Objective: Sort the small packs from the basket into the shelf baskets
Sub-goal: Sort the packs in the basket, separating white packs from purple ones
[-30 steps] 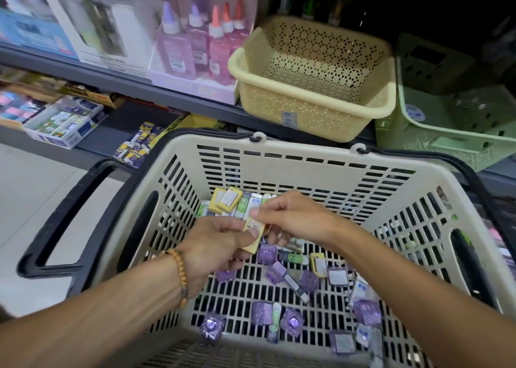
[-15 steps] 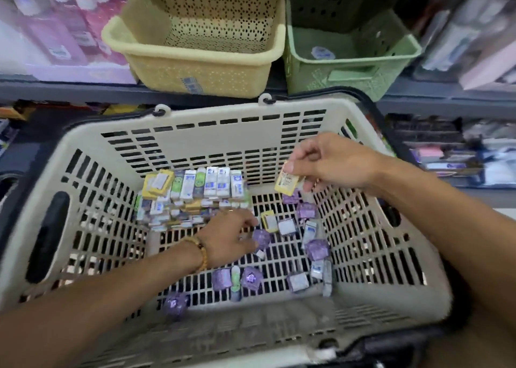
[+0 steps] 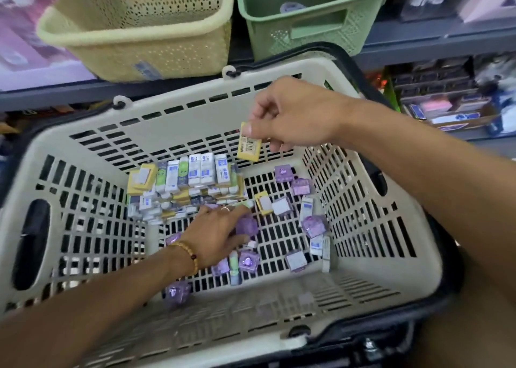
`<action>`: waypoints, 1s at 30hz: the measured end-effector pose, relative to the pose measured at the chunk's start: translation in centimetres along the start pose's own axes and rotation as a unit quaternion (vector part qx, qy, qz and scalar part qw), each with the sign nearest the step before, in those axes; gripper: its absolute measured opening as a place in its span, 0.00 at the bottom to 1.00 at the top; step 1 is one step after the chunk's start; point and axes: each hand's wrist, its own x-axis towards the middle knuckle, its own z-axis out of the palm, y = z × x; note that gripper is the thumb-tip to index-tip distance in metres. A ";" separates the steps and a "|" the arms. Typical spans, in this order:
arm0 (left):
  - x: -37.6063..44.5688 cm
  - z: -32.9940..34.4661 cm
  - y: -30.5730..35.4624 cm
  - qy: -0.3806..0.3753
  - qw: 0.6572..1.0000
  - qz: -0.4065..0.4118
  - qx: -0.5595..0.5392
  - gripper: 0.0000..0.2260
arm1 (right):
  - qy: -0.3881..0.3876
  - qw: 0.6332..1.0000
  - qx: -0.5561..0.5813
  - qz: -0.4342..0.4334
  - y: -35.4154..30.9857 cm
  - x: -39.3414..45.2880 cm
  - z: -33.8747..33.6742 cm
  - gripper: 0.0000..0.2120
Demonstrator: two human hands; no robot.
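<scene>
1. Head view: right hand [image 3: 293,116] pinches yellow pack [image 3: 249,145] above beige basket [image 3: 178,122].
2. Left hand [image 3: 220,233], fingers spread, rests on purple pack [image 3: 247,226].
3. Person should lift clear of rim, drop into yellow shelf basket [image 3: 134,38].

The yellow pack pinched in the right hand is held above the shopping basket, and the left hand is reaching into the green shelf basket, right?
Not quite. In the head view the left hand reaches down into the shopping basket, among the purple packs, not the green shelf basket. The right hand does pinch the yellow pack above it.
</scene>
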 end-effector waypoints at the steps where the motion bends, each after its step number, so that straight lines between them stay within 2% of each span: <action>1: -0.6 -0.2 -0.5 0.009 1.000 0.002 -0.013 0.15 | 0.004 1.000 -0.001 -0.001 0.0 0.1 0.0 0.10; 3: -2.0 -1.0 -1.8 -0.003 1.000 -0.006 -0.010 0.16 | 0.005 1.000 -0.005 0.001 0.0 0.1 0.2 0.11; 6: -2.8 -1.3 -2.6 -0.043 0.998 -0.011 0.031 0.26 | -0.004 1.000 -0.008 0.005 -0.1 0.1 0.6 0.10; 10: -0.8 -0.4 -0.8 -0.070 0.990 0.111 0.046 0.29 | 0.000 1.000 -0.007 0.008 -0.2 0.1 0.9 0.10; 13: 0.0 -0.2 -0.6 -0.137 0.981 0.127 0.053 0.37 | 0.003 1.000 -0.005 0.008 -0.2 -0.1 0.8 0.10; 16: -0.4 0.5 -1.1 -0.162 0.972 0.128 0.110 0.42 | 0.003 1.000 -0.012 0.012 0.0 -0.3 0.8 0.10; 18: -0.8 1.3 -1.1 -0.142 0.974 0.128 0.123 0.36 | -0.001 1.000 -0.016 0.016 0.1 -0.3 0.8 0.10; 21: -1.0 1.9 -1.1 -0.107 0.976 0.147 0.120 0.24 | -0.006 1.000 -0.021 0.020 0.2 -0.2 1.0 0.09; 26: -1.3 0.7 -1.5 -0.118 0.988 0.100 0.009 0.19 | -0.011 0.999 -0.026 0.019 0.3 0.1 1.0 0.09; 28: -1.3 0.0 -1.5 -0.060 0.995 0.072 -0.030 0.18 | -0.011 0.999 -0.025 0.021 0.4 0.2 1.0 0.09; 30: -0.8 -0.2 -1.0 0.036 0.997 0.056 -0.029 0.18 | -0.010 0.999 -0.025 0.022 0.3 0.3 1.1 0.09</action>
